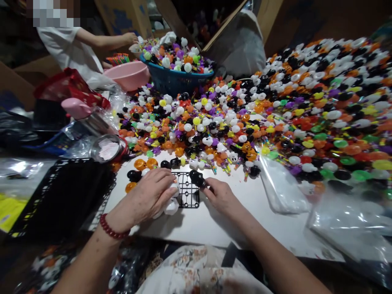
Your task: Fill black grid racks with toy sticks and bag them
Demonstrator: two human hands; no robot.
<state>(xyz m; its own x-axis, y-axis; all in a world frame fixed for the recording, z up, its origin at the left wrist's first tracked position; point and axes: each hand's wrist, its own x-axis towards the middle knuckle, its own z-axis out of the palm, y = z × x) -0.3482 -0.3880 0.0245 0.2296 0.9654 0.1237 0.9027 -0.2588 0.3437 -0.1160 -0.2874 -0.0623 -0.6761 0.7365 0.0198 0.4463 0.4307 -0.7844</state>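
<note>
Black toy [197,178] sits pinched in my right grip [219,192], the nearer hand, its long axis running leftward and away from my fingertips, at the black grid's [187,194] far right corner on the white tabletop [232,230]. My left grip [153,191] covers white toys [171,206]; whether it clasps them, I cannot tell.

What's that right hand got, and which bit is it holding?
The right hand holds a shiny black figurine by one end, between thumb and fingers.

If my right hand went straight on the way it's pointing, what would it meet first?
Led by the black piece it holds, your right hand would probably meet the small dark piece beyond the black grid, though depth is unclear.
</note>
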